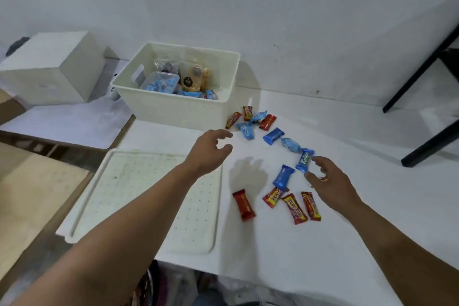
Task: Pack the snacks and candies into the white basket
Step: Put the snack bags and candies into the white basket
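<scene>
**On the tabletop: slippery sweets could slide away**

Near the back edge of the tabletop (323,243) stands the white basket (178,109). It is hard plastic with straight walls, and it already holds some bags and blue sweets. Many candies lie loose on the tabletop, from just beside the basket's right corner down toward the front edge.

The right hand (330,184) has its fingers partly spread around a blue candy (304,161), and the fingertips look like they just touch it. It does not grip it yet. The left hand (208,149) floats over the tabletop in front of the basket with fingers loosely curled and holds nothing.

The wrappers are shiny and smooth, with twisted or crimped ends. A weak pinch could make the blue candy slip out and slide. A quick sweep of the hand could knock the red bars (300,206) close by. The flat white lid (119,196) has small dots and a raised rim, so sweets could catch on it
</scene>
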